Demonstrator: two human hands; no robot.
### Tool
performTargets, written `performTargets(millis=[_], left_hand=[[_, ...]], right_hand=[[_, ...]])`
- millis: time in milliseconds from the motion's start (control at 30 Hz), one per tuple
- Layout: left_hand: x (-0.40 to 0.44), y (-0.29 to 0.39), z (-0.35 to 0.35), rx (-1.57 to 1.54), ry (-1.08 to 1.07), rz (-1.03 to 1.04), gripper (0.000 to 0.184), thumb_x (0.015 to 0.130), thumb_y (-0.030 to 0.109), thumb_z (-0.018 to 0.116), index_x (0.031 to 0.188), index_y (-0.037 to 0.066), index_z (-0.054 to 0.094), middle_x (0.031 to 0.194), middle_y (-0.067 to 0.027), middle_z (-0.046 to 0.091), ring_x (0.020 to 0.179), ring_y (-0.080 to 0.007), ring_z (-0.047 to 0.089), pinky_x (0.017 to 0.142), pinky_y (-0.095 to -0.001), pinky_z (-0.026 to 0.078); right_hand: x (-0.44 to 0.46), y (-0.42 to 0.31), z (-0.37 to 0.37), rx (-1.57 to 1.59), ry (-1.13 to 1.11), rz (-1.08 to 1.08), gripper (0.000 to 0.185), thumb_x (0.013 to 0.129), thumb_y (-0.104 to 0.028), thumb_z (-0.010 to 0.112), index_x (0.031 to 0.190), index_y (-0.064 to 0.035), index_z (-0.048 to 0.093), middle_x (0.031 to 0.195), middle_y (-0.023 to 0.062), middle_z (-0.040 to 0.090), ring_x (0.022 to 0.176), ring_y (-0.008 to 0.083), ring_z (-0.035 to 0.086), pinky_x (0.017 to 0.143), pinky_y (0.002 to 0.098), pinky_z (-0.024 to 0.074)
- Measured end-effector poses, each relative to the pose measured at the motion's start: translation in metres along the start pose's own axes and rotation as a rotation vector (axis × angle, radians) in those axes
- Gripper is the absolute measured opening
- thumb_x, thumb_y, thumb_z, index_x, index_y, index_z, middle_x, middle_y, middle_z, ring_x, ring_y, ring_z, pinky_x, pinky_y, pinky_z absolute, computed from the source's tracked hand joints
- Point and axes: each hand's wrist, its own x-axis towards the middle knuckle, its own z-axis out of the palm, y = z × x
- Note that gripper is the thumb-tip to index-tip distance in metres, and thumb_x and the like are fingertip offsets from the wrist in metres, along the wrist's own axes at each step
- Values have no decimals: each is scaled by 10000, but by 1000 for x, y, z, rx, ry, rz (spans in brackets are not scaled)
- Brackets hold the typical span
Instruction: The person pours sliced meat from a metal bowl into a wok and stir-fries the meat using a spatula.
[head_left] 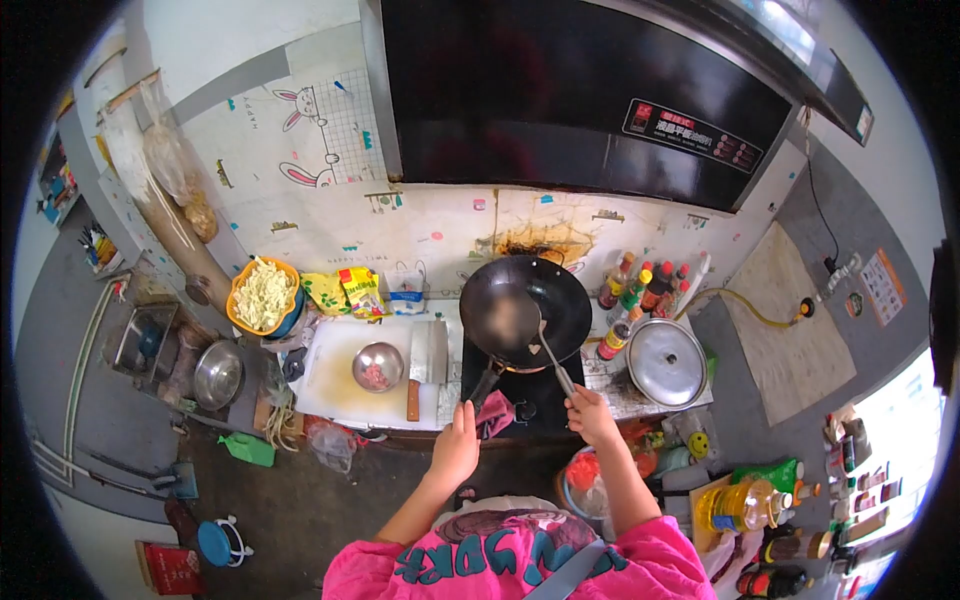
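Note:
A black wok [568, 305] sits tilted on the stove, with a small flame under its front edge. My left hand [457, 446] is closed round the end of its black handle, beside a dark pink cloth [496, 414]. In my right hand [591, 415] is the handle of a metal spatula [563, 378], whose blade end is inside the wok. Something pale and blurred shows in the wok's left part; I cannot make out what it is.
Left of the stove, a cleaver [429, 352] and a steel bowl of meat [378, 367] lie on a white board [330, 365]. An orange basket [239, 300] holds chopped vegetables. Sauce bottles [634, 288] and a round lid [667, 363] stand right of the wok. A range hood [500, 100] hangs above.

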Motion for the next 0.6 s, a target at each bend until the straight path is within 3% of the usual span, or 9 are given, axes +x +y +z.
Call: performTargets(millis=[33,167,200,267,367,600], left_hand=[[0,1,-1,1,-2,1,662,744,89,594,1301,-78,278,1268,-263,378,845,-358,570,721,-404,488],[0,0,-2,-2,-15,1,665,745,92,598,1302,-79,276,1267,-265,379,838,-358,571,717,-402,489],[1,2,-4,-16,-49,-15,668,746,85,596,1301,-85,263,1267,-270,369,894,-376,551,752,-405,480],[2,4,-9,-43,-115,-49,676,748,72,592,1298,-97,237,1267,-279,348,1006,-411,509,822,-410,461],[0,0,-1,16,-25,3,668,748,103,600,1304,-77,276,1265,-262,385,846,-354,572,714,-401,490],[0,-1,1,21,-8,8,669,744,103,604,1302,-76,282,1257,-260,394,850,-352,572,715,-397,492]], right_hand=[[2,0,-3,45,-4,10,427,913,-82,432,1314,-16,303,784,38,458,489,56,320,402,195,270],[27,-3,-25,223,-85,118,230,917,-97,402,1136,-25,406,790,58,474,482,51,312,377,169,243],[29,-5,-25,256,-78,138,134,918,-102,387,1029,-38,429,790,60,478,481,45,313,362,159,227],[27,-8,-28,244,-122,130,158,917,-99,390,1052,-28,433,792,56,479,481,41,313,361,158,227],[10,-18,-22,187,-170,118,225,920,-99,399,1124,-8,423,796,52,480,483,37,310,364,155,229],[-25,-28,1,-39,-153,12,418,926,-97,415,1320,1,320,794,37,472,487,32,305,380,166,258]])
